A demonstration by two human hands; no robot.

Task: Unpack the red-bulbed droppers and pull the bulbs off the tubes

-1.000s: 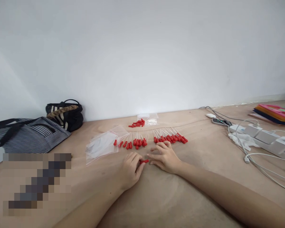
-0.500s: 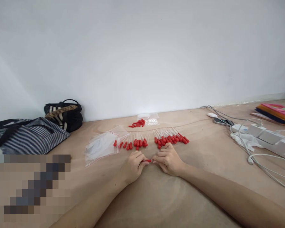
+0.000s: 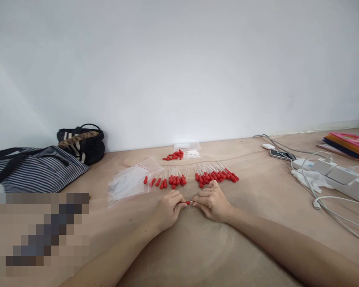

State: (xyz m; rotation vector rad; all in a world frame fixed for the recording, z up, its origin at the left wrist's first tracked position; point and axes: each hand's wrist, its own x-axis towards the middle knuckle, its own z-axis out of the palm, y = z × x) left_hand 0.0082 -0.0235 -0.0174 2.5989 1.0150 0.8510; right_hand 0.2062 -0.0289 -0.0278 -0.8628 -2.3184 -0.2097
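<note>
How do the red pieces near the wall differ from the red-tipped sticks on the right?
The red pieces show no stems attached; the red-tipped sticks have thin, pale stems. The red pieces form a small jumbled pile, while the red-tipped sticks spread in a wider row. The red pieces lie farther from the person; the red-tipped sticks lie closer, just beyond the right hand. Both lie on the same brown surface.

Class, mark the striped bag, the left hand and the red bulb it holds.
Striped bag point(image 3: 42, 171), head view: on its striped side.
Left hand point(image 3: 169, 207), head view: on its back.
Red bulb point(image 3: 188, 202), head view: on its exposed end.
</note>
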